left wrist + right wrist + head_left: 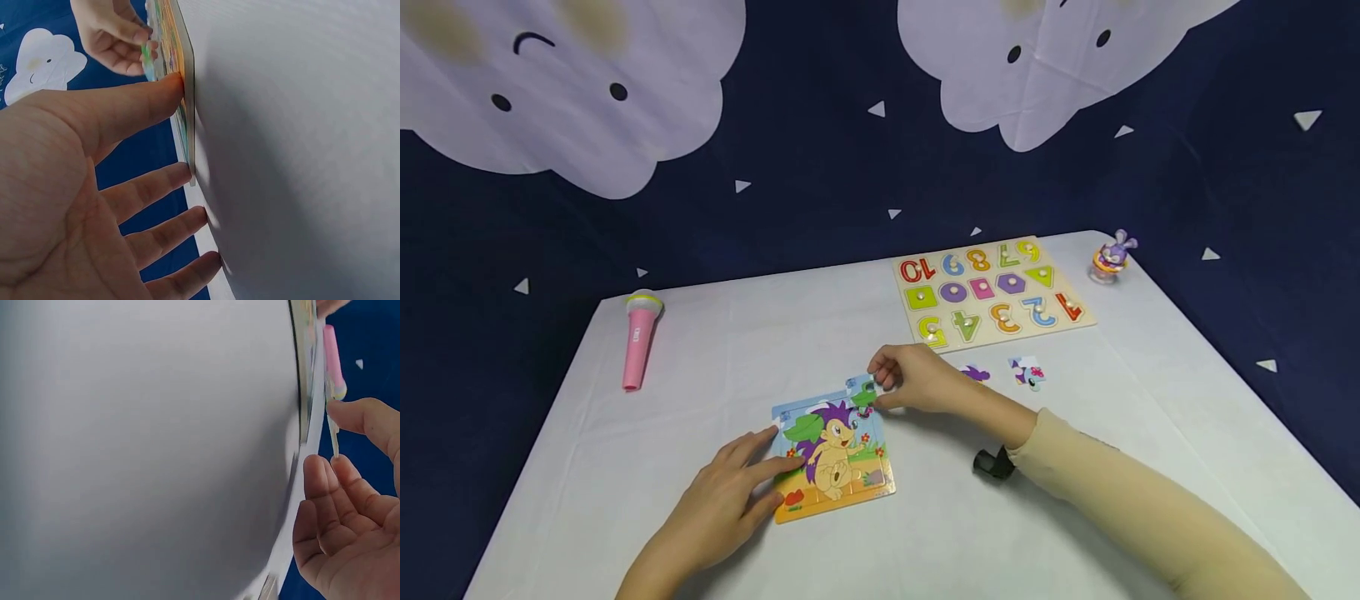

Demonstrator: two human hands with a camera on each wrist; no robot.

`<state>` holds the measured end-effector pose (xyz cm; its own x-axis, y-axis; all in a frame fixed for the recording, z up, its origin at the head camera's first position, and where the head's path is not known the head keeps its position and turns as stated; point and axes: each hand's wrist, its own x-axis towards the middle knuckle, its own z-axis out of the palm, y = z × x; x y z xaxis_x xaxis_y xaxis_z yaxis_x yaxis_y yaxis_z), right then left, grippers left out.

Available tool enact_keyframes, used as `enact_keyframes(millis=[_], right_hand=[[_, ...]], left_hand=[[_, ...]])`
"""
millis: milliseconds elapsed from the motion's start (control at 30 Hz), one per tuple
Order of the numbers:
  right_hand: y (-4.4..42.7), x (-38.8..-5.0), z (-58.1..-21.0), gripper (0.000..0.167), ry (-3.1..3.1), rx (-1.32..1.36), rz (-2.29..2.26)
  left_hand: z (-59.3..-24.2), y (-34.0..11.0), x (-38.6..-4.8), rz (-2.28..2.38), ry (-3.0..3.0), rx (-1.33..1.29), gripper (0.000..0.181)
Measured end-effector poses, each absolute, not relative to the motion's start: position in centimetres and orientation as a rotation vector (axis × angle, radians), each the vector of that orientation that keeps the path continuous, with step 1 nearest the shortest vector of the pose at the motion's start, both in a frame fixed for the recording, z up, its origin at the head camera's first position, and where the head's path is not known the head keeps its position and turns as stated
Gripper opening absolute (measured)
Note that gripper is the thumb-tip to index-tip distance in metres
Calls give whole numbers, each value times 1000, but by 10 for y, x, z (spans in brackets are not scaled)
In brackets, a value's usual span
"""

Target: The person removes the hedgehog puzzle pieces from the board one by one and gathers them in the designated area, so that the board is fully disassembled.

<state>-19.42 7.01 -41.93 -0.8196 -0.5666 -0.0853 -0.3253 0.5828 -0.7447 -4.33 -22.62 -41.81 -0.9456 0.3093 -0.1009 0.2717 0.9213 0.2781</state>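
A hedgehog jigsaw puzzle (833, 454) lies flat in its tray on the table. My left hand (718, 500) rests at its left side with fingers spread; in the left wrist view, the thumb and a finger touch the board's edge (189, 125). My right hand (919, 379) pinches a jigsaw piece (861, 390) with green and blue print above the puzzle's upper right corner. The right wrist view shows this piece (333, 434) edge-on between thumb and fingertips. Two loose jigsaw pieces lie right of that hand: a purple one (976, 373) and one with a blue face (1027, 372).
A wooden number-and-shape peg board (951, 312) lies at the back. A pink toy microphone (638, 342) is at the left, and a purple rabbit figure (1111, 257) stands at the far right corner. A black object (992, 464) sits by the right forearm.
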Motion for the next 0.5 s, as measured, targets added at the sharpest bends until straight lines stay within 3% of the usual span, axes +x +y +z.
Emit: enact_keyframes(millis=[500], right_hand=[[117,-199,-417,38,2556,-682,-1007]], left_hand=[[-419,-226,-43,390,2956,460,40]])
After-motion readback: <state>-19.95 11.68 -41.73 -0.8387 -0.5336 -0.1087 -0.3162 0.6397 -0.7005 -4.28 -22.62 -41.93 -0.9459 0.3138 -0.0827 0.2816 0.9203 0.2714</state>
